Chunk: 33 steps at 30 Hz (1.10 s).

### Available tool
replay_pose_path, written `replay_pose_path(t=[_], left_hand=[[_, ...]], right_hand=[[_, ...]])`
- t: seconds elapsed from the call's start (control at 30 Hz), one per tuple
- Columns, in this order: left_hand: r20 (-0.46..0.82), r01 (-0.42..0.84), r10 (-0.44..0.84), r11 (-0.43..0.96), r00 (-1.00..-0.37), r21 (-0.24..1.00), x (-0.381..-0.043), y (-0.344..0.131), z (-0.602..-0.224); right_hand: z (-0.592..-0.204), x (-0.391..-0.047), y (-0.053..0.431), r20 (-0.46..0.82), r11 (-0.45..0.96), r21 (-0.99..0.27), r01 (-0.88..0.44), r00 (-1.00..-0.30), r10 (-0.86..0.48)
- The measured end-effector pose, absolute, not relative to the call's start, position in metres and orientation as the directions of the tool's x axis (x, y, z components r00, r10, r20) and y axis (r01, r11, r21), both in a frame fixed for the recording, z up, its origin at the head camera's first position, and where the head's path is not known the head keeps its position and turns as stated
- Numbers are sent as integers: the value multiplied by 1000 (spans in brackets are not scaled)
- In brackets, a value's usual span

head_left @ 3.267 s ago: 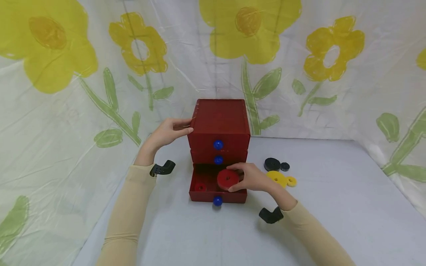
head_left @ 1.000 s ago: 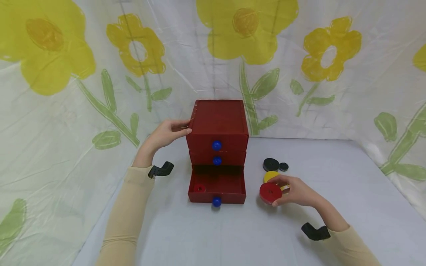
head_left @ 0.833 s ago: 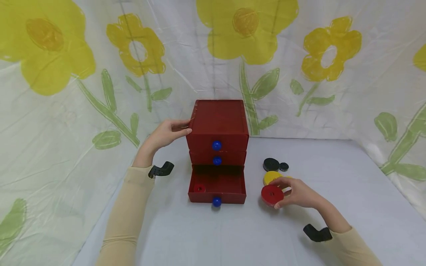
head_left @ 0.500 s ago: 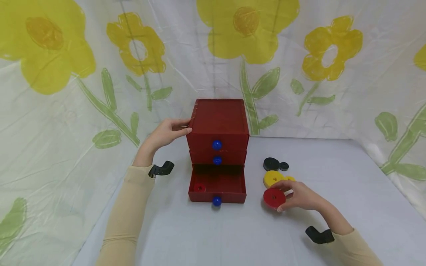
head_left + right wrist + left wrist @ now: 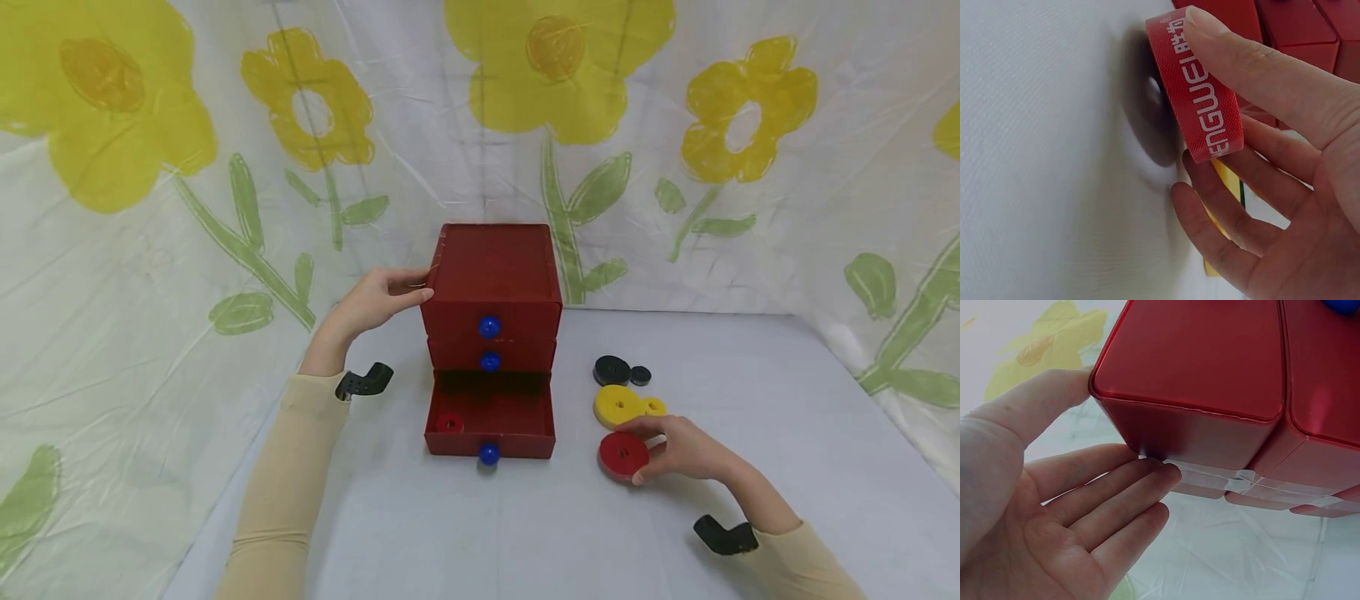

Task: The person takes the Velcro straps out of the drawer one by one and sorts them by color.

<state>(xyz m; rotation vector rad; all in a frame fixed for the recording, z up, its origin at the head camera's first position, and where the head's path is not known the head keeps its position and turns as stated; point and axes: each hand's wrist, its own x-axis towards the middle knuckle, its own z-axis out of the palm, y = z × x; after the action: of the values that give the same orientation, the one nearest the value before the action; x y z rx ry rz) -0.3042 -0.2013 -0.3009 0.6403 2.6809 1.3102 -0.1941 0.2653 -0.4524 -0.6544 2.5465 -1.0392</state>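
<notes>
My left hand (image 5: 369, 302) rests against the left side of a red drawer box (image 5: 495, 260). In the left wrist view its thumb lies at a front corner of the box and its straight fingers reach along the side. The bottom drawer (image 5: 498, 408) is pulled out, with a small red roll (image 5: 443, 423) in its left front part. To the right of the drawer, my right hand (image 5: 688, 450) pinches a large red roll of tape (image 5: 612, 457) between thumb and fingers, tilted close over the table. White lettering shows along the tape (image 5: 1200, 94) in the right wrist view.
A large yellow roll (image 5: 609, 407) and a small yellow roll (image 5: 655, 412) lie just behind the right hand. Farther back are a large black roll (image 5: 610, 367) and a small black roll (image 5: 640, 376). A flowered curtain (image 5: 405, 100) hangs behind the table.
The right hand has taken the large red roll out of the drawer, carried it right and lowered it toward the table in front of the yellow rolls. The left hand has stayed on the box.
</notes>
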Motion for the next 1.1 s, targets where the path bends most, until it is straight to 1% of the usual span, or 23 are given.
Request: replay_pose_path(t=[0.43, 0.83, 1.1], left_hand=[[99, 330, 411, 542, -906, 773, -304, -201, -301], [106, 326, 401, 533, -910, 781, -304, -200, -303], [107, 322, 395, 533, -913, 782, -303, -200, -302]], right_hand=[[-455, -195, 269, -114, 621, -736, -270, -854, -507], [-454, -191, 269, -72, 626, -721, -296, -867, -494], [-455, -193, 271, -82, 624, -730, -278, -871, -484]])
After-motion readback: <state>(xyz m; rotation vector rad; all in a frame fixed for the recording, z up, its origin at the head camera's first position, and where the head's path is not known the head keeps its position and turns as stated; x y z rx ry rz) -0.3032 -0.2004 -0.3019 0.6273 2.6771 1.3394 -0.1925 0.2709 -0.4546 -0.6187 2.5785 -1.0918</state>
